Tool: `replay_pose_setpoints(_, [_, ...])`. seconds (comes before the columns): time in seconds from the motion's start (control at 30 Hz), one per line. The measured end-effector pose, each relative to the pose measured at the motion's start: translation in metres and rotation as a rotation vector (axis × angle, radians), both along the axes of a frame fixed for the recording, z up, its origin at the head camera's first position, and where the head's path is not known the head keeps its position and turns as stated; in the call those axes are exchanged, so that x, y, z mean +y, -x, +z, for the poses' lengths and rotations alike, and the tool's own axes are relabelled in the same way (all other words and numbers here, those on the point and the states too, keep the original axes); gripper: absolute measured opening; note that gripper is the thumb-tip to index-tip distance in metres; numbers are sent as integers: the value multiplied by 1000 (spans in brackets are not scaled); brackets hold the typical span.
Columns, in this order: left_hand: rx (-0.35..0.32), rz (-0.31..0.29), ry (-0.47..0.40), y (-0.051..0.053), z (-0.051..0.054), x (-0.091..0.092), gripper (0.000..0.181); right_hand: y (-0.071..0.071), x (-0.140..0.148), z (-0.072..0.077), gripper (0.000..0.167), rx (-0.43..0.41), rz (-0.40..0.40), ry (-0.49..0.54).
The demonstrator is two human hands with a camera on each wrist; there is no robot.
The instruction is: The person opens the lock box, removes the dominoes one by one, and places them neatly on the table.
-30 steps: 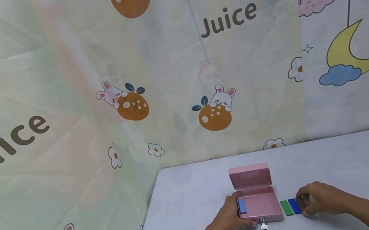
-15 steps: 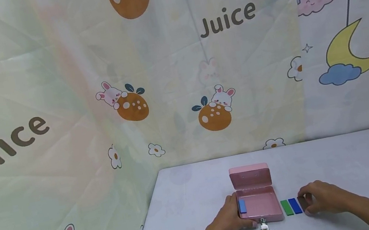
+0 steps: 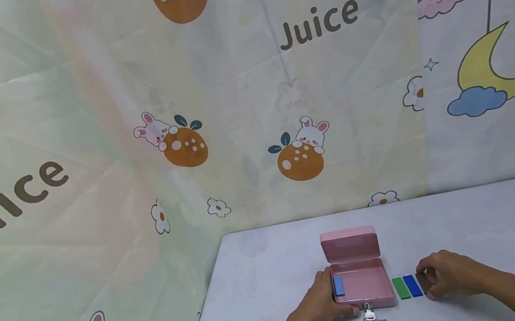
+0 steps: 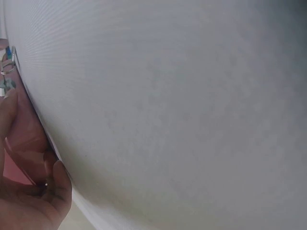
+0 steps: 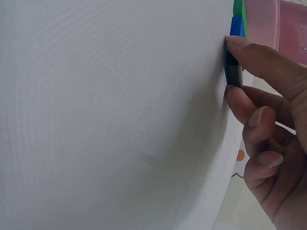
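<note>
A pink metal box (image 3: 381, 303) stands on the table with its lid (image 3: 351, 247) raised. My left hand (image 3: 318, 305) grips the box's left side, its thumb at the front edge. Inside, along the left wall, lies a light blue block (image 3: 339, 286). Right of the box, a green block (image 3: 401, 288) and a dark blue block (image 3: 412, 285) lie in a row. At the end of that row, my right hand (image 3: 453, 274) pinches a dark brown block (image 3: 424, 281) between thumb and finger. In the right wrist view this dark block (image 5: 234, 72) is partly covered by the fingertips.
A small silver padlock (image 3: 369, 315) with keys hangs at the box's front. The white-covered table (image 3: 274, 260) extends behind and to both sides. A printed cloth (image 3: 223, 75) with cartoon rabbits and fruit closes off the back and left.
My right hand has shifted slightly right with the dark brown block, widening its gap from the dark blue block. The left hand keeps its grip on the box.
</note>
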State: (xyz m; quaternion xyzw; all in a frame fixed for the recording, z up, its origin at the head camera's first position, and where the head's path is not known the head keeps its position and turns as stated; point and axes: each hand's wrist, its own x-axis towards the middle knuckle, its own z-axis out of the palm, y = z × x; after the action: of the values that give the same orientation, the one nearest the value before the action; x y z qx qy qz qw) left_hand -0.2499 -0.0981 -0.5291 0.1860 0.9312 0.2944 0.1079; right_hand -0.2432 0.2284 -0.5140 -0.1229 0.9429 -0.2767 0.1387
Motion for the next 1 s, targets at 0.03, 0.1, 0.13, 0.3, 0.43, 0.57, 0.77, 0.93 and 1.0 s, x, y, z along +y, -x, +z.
replay_pose_setpoints(0.03, [2,0,0,0,0,0,103,0,0,0,44,-3,-2,1])
replay_pose_setpoints(0.1, [2,-1,-2,0,0,0,102,0,0,0,44,-6,-4,2])
replay_pose_setpoints(0.13, [2,0,-2,0,0,0,102,0,0,0,45,-6,-3,0])
replay_pose_setpoints(0.3, [0,4,-5,-1,1,1,102,-1,2,4,48,-10,-7,-10])
replay_pose_setpoints(0.43, [0,7,-3,-2,2,1,102,-1,2,12,47,-14,-14,-13])
replay_pose_setpoints(0.57, [-2,3,-3,-1,2,1,102,1,-3,22,43,-10,3,-4])
replay_pose_setpoints(0.77, [-5,5,0,-1,2,0,101,4,-24,39,43,9,25,-6])
replay_pose_setpoints(0.93, [-13,7,-3,-2,4,0,101,6,-45,48,43,46,51,-8])
replay_pose_setpoints(1.0, [-12,0,-7,-2,5,1,101,7,-53,51,44,64,61,1])
